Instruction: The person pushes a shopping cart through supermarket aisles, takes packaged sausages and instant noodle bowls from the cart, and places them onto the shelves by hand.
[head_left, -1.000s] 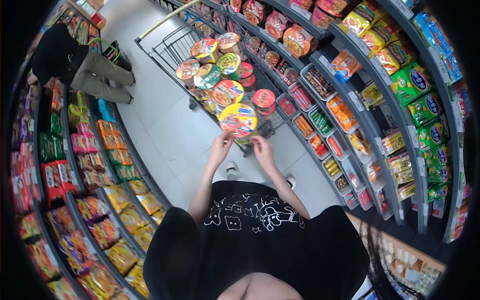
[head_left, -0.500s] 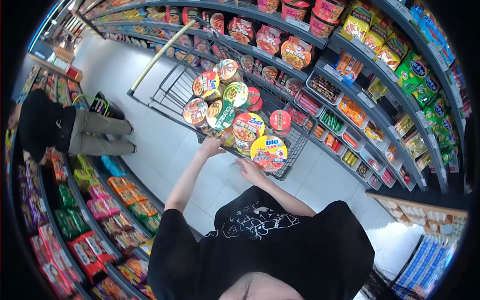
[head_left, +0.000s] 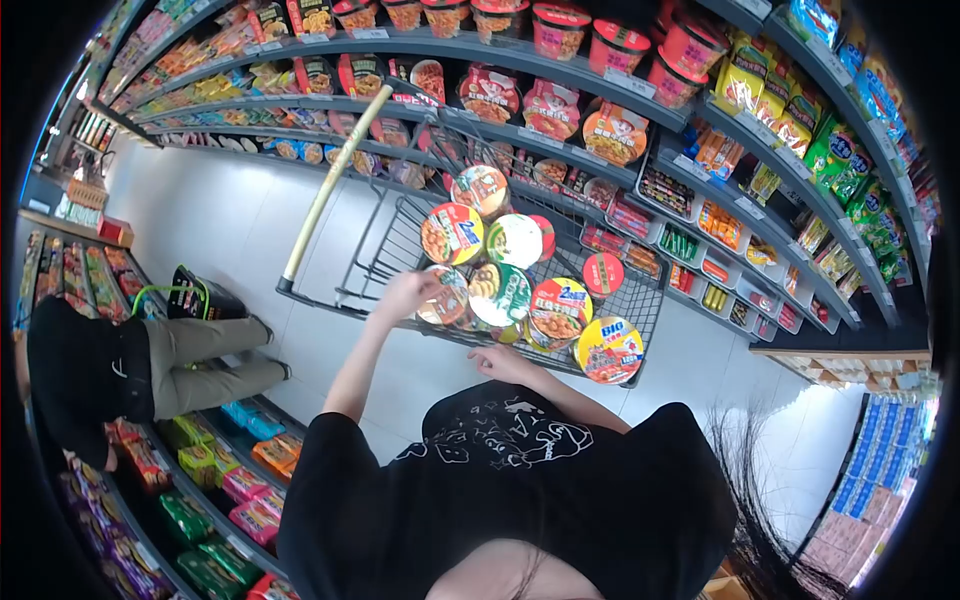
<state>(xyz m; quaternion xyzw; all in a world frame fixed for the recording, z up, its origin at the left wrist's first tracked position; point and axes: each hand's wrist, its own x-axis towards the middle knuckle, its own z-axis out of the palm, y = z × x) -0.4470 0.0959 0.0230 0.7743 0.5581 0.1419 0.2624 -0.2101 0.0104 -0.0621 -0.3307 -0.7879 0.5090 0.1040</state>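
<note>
My left hand [head_left: 405,298] reaches over the near side of a shopping cart [head_left: 375,262]. Its bent fingers close on the rim of an instant noodle bowl with a brown lid [head_left: 447,297]. Beside that stands a green-lidded noodle bowl [head_left: 499,294]. My right hand [head_left: 503,363] hangs just outside the cart, fingers curled and nothing visible in them. Nearby in the cart are a red-and-yellow noodle bowl [head_left: 560,311] and a yellow-and-blue BIG noodle bowl [head_left: 609,350]. Behind them sit a second red-and-yellow bowl [head_left: 452,234], a white-lidded bowl [head_left: 515,241] and a red-lidded tub [head_left: 603,274].
The cart's pale handle bar [head_left: 335,185] slants up at the left. Beyond the cart, a curved-looking shelf [head_left: 560,120] carries noodle bowls and bagged snacks. Another person [head_left: 100,355] stands by the left shelves near a black basket with a green handle [head_left: 190,300].
My left hand has moved from the cart's near edge up onto the brown-lidded bowl. My right hand has drawn back from the bowls, its fingers curling. The view has shifted.
</note>
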